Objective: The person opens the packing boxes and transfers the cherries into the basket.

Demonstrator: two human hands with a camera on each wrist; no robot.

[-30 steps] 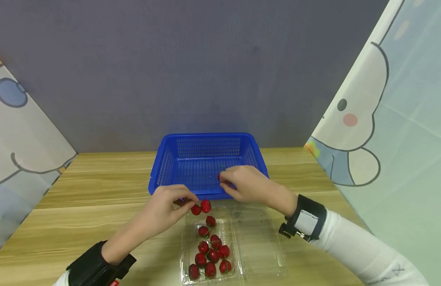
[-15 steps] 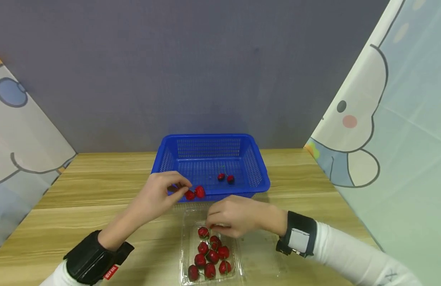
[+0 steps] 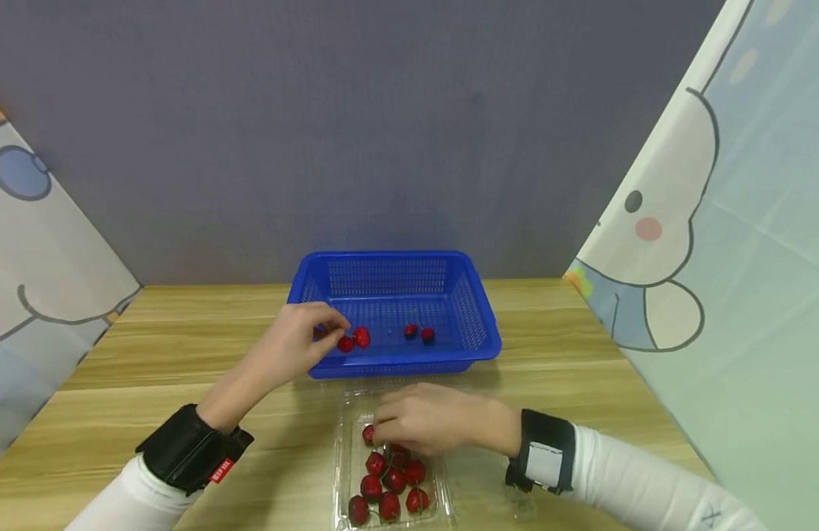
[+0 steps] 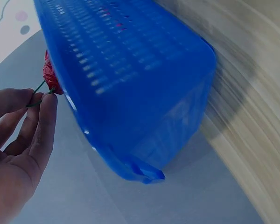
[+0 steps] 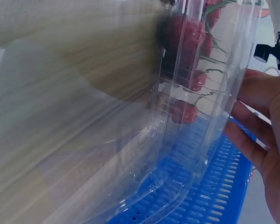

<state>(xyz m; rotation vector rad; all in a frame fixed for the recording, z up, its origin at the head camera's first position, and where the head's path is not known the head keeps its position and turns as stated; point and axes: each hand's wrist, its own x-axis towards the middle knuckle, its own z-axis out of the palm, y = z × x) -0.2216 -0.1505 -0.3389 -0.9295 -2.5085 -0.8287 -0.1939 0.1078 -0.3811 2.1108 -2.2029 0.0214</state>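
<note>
My left hand (image 3: 296, 335) pinches the green stems (image 4: 38, 87) of a pair of red cherries (image 3: 361, 337), which hang over the front left of the blue plastic basket (image 3: 396, 359). Farther right in that basket lie two darker red cherries (image 3: 411, 331) with stems. Below it, a clear plastic box (image 3: 339, 479) contains several red cherries (image 3: 371, 487). My right hand (image 3: 426, 419) reaches down over the box's far half, fingertips right at the cherries. In the right wrist view its fingers (image 5: 245, 142) show partly through the clear wall; I cannot tell whether they grip a stem.
The box's transparent lid (image 3: 479, 472) lies opened out to the right, beneath the right forearm. A wood-grain table (image 3: 204, 354) carries everything. Behind it rises a grey wall (image 3: 396, 133), with cartoon-printed sheets (image 3: 675, 192) on both sides.
My left hand has carried its cherry pair forward from above the box to over the basket. My right hand has left two cherries in the basket and come back to the box.
</note>
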